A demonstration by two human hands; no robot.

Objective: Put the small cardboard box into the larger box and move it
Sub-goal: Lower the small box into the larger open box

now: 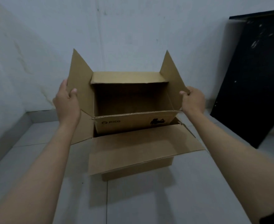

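Small open brown cardboard box (133, 122) half-lowered into larger brown cardboard box (138, 152) on tiled floor. Left hand (66, 102), right hand (193, 101) pinching its side flaps (empty, likely light; flaps bendy, walls firmer).

Both arms reach forward — left hand (66, 101) and right hand (193, 101) closed, thumbs inward.

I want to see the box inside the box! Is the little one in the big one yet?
Nearly. The larger box sits open on the floor. The left hand and right hand hold the small box by its side flaps, its bottom dipping into the opening. Left to do: lower it fully, then move the big box.
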